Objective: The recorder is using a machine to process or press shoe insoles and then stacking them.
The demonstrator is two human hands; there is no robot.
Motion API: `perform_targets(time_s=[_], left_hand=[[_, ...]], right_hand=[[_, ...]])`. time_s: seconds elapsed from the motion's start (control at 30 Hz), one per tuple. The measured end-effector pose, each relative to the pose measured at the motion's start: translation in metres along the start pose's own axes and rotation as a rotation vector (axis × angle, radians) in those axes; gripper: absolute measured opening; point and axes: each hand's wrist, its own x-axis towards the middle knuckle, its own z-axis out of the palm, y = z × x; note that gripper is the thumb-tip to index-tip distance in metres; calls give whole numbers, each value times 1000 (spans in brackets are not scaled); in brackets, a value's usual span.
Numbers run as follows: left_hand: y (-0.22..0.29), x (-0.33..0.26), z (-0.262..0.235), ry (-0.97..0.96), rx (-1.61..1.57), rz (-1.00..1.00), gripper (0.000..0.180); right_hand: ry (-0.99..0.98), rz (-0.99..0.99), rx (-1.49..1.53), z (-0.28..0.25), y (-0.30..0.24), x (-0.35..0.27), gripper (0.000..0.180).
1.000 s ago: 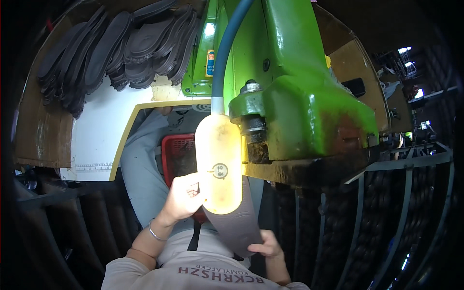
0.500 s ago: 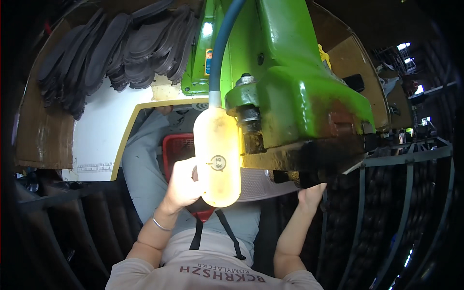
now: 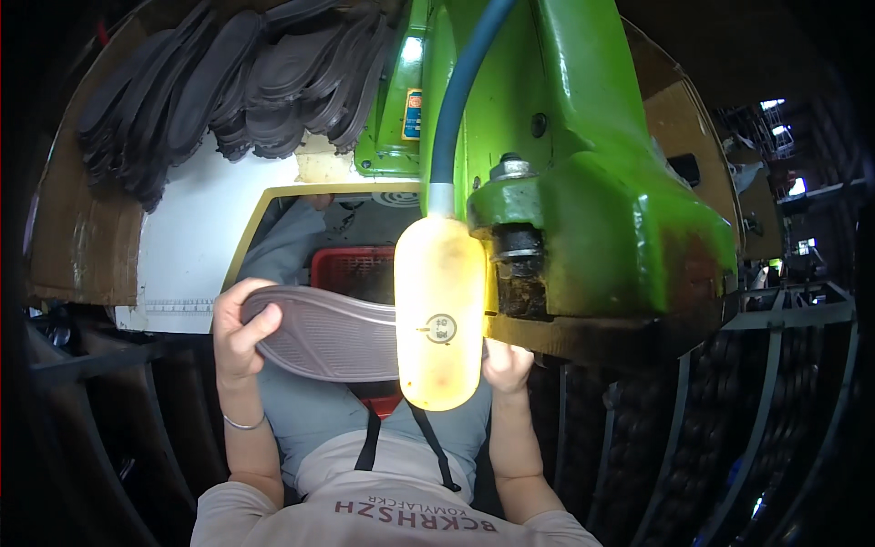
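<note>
A grey ribbed shoe sole (image 3: 328, 333) lies flat across my lap area, its patterned face toward me. My left hand (image 3: 239, 333) grips its left end, fingers curled over the edge. My right hand (image 3: 506, 365) holds the right end, just under the base of a green machine (image 3: 592, 210). A glowing yellow lamp (image 3: 439, 310) hangs on a blue hose (image 3: 456, 100) in front of the sole and hides its right part and some of my right hand's fingers.
A red plastic basket (image 3: 351, 266) sits below the sole. Several dark soles (image 3: 228, 82) are piled on a white table (image 3: 187, 246) at the upper left, beside brown cardboard (image 3: 68, 228). Dark racks (image 3: 729, 410) stand to the right.
My left hand was up by the lamp and my right hand reached out to the right under the machine. Now both hands hold a grey sole stretched between them.
</note>
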Motion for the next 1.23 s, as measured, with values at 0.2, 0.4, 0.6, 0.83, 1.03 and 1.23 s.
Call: perform_targets(time_s=[0.2,0.4,0.6,0.83,1.03,1.23], left_hand=[[-30,-37,-29,-1,-4,-132,24],[-75,-104,14,-161,85,-367,19],[-106,-125,88,-319,226,-382,30],[-85,-51,86,-475,357,-292,31],[-51,101,39,169,250,403,26],[-49,267,38,336,884,639,47]], right_hand=[[-154,-105,-245,23,-5,10,35],[-269,-162,-316,24,-16,16,33],[-226,-197,-350,42,-32,11,37],[138,-35,-795,-19,-91,23,33],[1048,-348,-467,-116,-130,67,37],[813,88,-199,-174,-10,125,66]])
